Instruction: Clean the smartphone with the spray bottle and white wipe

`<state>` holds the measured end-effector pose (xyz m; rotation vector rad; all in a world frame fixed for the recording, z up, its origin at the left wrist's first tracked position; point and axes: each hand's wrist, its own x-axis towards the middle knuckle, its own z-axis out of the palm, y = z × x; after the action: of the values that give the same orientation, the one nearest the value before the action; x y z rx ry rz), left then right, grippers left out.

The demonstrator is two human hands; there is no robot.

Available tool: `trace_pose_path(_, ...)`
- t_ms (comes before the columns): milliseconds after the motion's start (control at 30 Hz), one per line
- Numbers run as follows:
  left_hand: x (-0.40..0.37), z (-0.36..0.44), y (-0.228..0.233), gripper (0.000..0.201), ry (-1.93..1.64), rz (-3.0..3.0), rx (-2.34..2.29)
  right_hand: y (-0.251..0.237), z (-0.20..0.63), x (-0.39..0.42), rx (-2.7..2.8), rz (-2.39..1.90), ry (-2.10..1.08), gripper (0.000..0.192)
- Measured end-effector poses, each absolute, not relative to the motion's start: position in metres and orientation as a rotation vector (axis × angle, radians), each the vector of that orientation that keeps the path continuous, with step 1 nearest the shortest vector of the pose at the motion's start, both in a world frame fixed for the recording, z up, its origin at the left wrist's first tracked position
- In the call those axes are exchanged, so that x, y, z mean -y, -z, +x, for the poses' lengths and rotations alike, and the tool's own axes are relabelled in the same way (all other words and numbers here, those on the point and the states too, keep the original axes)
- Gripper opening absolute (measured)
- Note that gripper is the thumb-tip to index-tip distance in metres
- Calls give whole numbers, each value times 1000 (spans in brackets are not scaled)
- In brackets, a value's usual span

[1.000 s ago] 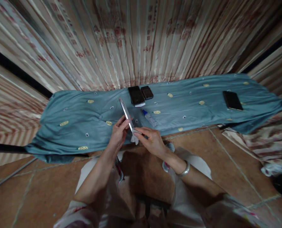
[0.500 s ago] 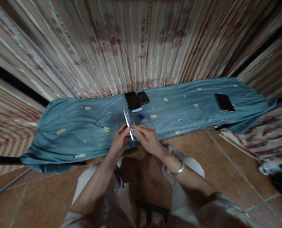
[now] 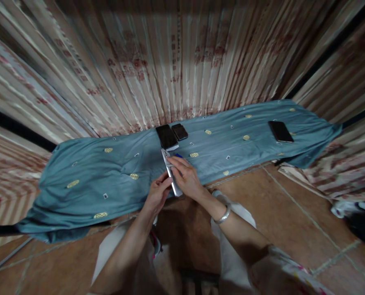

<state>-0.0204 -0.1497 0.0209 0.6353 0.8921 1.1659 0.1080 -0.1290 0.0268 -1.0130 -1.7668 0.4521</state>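
Over the near edge of the blue cloth, left hand pinches a slim phone by its lower edge, held edge-on; right hand lies pressed flat along its face, fingers together. Phone looks stiff, light, slick, likely fragile glass; best gripped by side edges. Two dark phones lie just beyond.

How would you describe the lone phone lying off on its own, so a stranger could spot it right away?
Start at the long teal cloth spread below the striped curtain. Follow it to its far right end, where a dark phone lies flat, screen up. Unlike the two dark devices side by side at the cloth's middle, beyond the hands, it has no neighbour.
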Motion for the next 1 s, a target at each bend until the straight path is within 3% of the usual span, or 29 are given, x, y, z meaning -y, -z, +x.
trace_pose_path(500,160,-15,-26,48,-1026,625,-898,-23,118,110,1723,-1094,-416,45)
trace_pose_path(1000,161,-22,-32,45,-1007,626,-820,-8,120,102,1393,-1288,-945,41)
